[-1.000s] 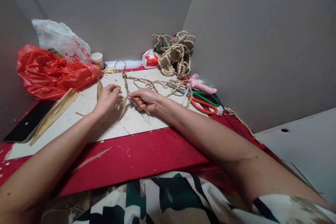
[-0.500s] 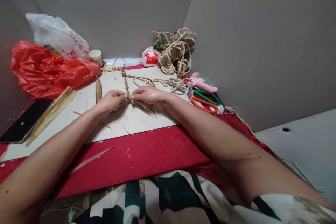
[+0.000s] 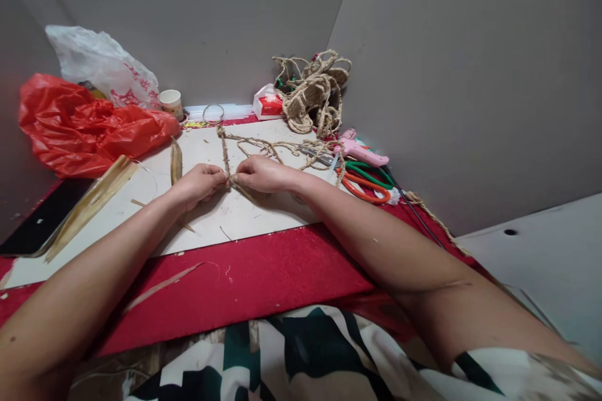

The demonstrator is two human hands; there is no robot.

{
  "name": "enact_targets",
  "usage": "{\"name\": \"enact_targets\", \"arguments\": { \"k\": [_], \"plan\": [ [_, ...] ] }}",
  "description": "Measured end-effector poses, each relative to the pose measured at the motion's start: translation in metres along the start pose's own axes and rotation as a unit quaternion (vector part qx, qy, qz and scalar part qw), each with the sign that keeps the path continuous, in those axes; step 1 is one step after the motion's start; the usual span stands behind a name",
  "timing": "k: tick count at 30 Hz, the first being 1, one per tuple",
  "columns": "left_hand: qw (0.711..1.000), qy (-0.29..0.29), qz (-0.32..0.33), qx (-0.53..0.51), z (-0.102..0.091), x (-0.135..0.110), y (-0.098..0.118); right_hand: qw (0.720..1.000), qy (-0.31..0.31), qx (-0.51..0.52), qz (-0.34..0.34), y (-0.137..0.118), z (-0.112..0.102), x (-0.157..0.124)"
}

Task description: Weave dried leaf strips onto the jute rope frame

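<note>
A narrow braid of dry plant fibre runs down the white board to where both hands meet. My left hand is closed in a pinch at the braid's lower end. Close beside it, my right hand has thumb and forefinger pinched on a fibre strand, which slants out below the fingers to the right. The fingertips hide the exact crossing of the strands. A thinner twisted cord trails from the braid's top toward the right.
On the left are a red plastic bag, a dark tablet-like slab and flat dry fibre strips. A paper cup, tissue pack and coiled braided rope stand behind. Scissors and a pink glue gun lie right.
My right hand has turned slightly and drawn its fingertips a little lower, with the loose strand ends now bunched closer under it. My left hand has barely moved.
</note>
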State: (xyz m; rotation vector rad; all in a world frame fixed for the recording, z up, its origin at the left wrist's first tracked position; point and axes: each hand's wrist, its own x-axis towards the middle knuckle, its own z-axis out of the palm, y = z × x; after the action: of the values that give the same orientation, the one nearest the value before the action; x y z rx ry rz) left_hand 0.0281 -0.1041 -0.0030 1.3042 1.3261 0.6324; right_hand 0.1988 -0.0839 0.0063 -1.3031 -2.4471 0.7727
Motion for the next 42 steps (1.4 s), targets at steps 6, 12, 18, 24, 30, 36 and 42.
{"name": "enact_targets", "arguments": {
  "k": [6,12,18,24,30,36,42],
  "plan": [
    [1.0,0.024,0.016,0.013,0.004,-0.001,0.001,0.998,-0.004,0.057,0.031,-0.007,-0.009,-0.004],
    [0.998,-0.015,0.002,-0.061,0.001,0.0,-0.001,1.0,0.006,0.024,0.001,-0.024,0.015,-0.01],
    [0.992,-0.049,0.004,-0.12,0.002,-0.001,-0.002,0.988,-0.006,-0.154,-0.005,-0.039,0.03,-0.024],
    [0.986,-0.07,0.007,-0.151,-0.002,-0.002,-0.001,0.967,-0.216,-0.028,-0.133,-0.042,-0.003,-0.035],
    [0.981,-0.076,0.023,-0.179,-0.004,-0.005,0.005,0.982,0.186,0.017,0.019,-0.008,-0.016,-0.008],
    [0.983,-0.088,0.033,-0.16,-0.003,-0.002,0.001,0.985,0.167,-0.033,-0.009,0.0,-0.001,0.002],
    [0.985,-0.084,0.053,-0.138,-0.002,-0.002,0.0,0.99,0.009,0.127,0.067,-0.009,0.001,0.0]
  ]
}}
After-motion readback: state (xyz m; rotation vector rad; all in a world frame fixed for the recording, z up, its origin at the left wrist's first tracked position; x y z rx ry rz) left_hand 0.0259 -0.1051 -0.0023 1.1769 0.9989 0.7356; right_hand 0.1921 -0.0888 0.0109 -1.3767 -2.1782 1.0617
